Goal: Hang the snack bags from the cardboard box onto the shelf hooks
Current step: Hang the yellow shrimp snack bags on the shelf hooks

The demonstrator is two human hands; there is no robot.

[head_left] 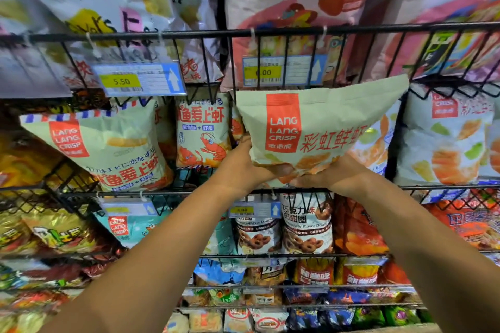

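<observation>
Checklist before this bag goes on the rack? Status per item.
1. Two-handed hold: ok; left hand and right hand grip the Lang Lang Crisp bag by its lower edge.
2. Label facing out: ok.
3. Bag level: not ok; tilted, top right corner higher.
4. Free hook behind it: cannot tell; none visible.
5. Correct slot: probably ok; the neighbouring bag on its right looks like the same print.

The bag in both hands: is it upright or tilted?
Tilted: the bag has its top edge rising to the right.
</observation>
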